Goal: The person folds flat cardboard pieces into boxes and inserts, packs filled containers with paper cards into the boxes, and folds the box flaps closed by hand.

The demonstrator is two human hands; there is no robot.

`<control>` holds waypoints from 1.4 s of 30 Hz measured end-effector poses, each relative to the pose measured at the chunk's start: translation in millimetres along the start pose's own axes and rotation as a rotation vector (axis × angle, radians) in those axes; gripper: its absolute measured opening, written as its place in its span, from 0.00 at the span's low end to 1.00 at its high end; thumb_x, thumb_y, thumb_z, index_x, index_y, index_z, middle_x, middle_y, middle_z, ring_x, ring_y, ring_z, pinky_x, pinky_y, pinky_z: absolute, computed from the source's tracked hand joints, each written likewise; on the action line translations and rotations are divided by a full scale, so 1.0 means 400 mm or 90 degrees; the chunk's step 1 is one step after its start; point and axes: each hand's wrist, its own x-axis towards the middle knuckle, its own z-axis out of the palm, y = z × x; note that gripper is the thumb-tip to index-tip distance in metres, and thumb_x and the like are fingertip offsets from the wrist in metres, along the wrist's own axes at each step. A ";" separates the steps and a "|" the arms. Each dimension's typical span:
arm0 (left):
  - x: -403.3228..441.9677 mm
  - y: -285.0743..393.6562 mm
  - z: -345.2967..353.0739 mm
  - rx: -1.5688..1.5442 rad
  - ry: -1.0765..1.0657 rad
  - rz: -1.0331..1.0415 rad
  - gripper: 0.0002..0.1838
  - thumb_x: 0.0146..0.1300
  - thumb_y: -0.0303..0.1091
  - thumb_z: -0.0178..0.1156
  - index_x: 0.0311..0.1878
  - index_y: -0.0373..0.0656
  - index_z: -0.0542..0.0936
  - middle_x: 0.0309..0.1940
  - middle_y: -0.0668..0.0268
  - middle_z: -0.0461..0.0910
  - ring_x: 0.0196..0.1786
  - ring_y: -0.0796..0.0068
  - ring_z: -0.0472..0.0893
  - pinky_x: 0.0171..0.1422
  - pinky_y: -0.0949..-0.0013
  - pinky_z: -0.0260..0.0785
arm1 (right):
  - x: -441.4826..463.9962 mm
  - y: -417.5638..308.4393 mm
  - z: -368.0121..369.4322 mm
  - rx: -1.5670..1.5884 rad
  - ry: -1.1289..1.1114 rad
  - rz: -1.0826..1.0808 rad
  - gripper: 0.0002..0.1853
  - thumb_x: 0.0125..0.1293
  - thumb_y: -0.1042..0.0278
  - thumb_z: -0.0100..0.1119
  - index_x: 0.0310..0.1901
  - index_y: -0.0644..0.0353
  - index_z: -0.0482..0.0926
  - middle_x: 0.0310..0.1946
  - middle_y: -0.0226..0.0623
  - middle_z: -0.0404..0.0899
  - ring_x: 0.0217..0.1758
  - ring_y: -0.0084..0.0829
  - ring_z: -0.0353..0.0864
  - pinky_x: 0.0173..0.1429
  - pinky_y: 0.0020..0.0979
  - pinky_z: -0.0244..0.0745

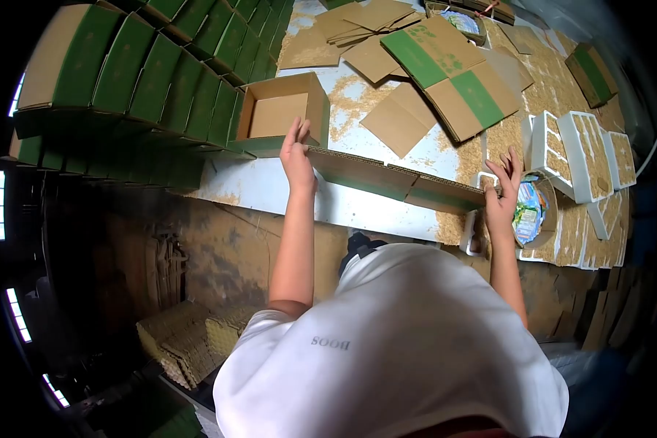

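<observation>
A flattened brown cardboard box (pixel 401 177) with a green band stands on edge across the front of the table, between my two hands. At its left end, my left hand (pixel 297 160) presses the cardboard with the fingers pointing up. The right end rests against my right hand (pixel 502 196), whose fingers reach upward and are partly spread. Just beyond my left hand sits an open cardboard box (pixel 281 113), its inside facing me. A round container (pixel 536 212) holding colourful printed paper is beside my right hand.
Rows of green-and-brown boxes (pixel 146 69) are stacked at the left. Flattened boxes (pixel 452 77) and loose cardboard sheets (pixel 401 117) lie farther back on the white table (pixel 263 186). White foam trays (pixel 584 153) with sawdust-like bits stand at the right.
</observation>
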 end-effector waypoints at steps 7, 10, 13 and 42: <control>-0.054 -0.007 -0.021 0.045 0.064 0.043 0.30 0.62 0.19 0.48 0.70 0.33 0.67 0.52 0.54 0.83 0.32 0.90 0.69 0.38 0.84 0.63 | 0.007 -0.019 -0.024 -0.100 -0.045 -0.047 0.28 0.53 0.76 0.53 0.59 0.56 0.79 0.73 0.50 0.57 0.75 0.50 0.58 0.78 0.46 0.50; -0.070 -0.022 -0.032 0.054 0.076 0.056 0.29 0.63 0.19 0.48 0.70 0.31 0.66 0.50 0.53 0.84 0.48 0.78 0.78 0.54 0.78 0.67 | 0.012 -0.005 -0.008 -0.006 -0.056 0.131 0.29 0.56 0.76 0.54 0.63 0.55 0.76 0.71 0.51 0.60 0.75 0.48 0.59 0.76 0.45 0.54; -0.086 -0.026 -0.032 0.039 0.091 0.061 0.28 0.64 0.19 0.47 0.70 0.30 0.66 0.49 0.52 0.84 0.64 0.64 0.74 0.68 0.70 0.62 | 0.011 -0.011 -0.004 0.107 -0.055 0.241 0.28 0.61 0.72 0.59 0.66 0.53 0.73 0.71 0.48 0.63 0.71 0.46 0.66 0.72 0.40 0.62; -0.073 -0.007 -0.075 0.062 -0.140 0.088 0.40 0.60 0.18 0.60 0.76 0.38 0.58 0.65 0.57 0.74 0.66 0.69 0.71 0.69 0.69 0.63 | 0.033 -0.067 -0.011 0.159 -0.098 0.420 0.19 0.58 0.67 0.71 0.51 0.62 0.82 0.34 0.33 0.82 0.38 0.21 0.77 0.43 0.22 0.72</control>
